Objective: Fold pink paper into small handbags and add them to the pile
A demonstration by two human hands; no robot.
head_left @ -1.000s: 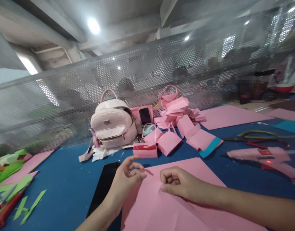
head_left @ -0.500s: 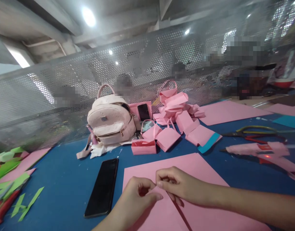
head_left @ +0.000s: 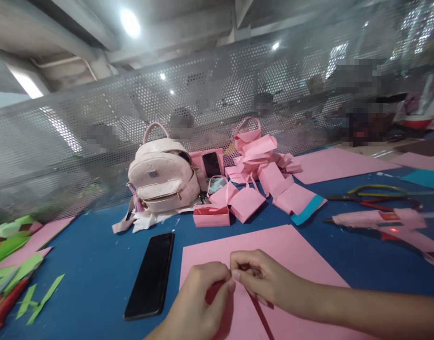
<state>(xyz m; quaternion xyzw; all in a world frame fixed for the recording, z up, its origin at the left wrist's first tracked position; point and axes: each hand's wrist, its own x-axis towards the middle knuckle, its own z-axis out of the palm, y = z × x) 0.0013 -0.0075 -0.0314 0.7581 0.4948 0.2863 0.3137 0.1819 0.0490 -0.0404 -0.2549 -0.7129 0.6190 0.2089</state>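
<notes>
A large sheet of pink paper [head_left: 295, 257] lies on the blue table in front of me. Over it, a folded flap of pink paper [head_left: 243, 314] is held up a little, with a dark shadow line along its right edge. My left hand [head_left: 204, 295] pinches the top corner of this flap between thumb and forefinger. My right hand [head_left: 257, 276] pinches the same corner from the right, its fingers curled and touching my left fingertips. A black phone [head_left: 151, 276] lies left of the sheet.
Behind stand a pale backpack [head_left: 163, 177], a pile of pink paper bags [head_left: 250, 200] and a perforated metal screen [head_left: 217, 89]. A pink glue gun [head_left: 390, 222] with a red light and scissors [head_left: 376, 191] lie right. Red-handled scissors [head_left: 11, 302] and green paper strips [head_left: 47, 297] lie left.
My left thumb has drawn in and up toward the forefinger at the flap's corner. My right hand has dropped very slightly, its fingers curling more.
</notes>
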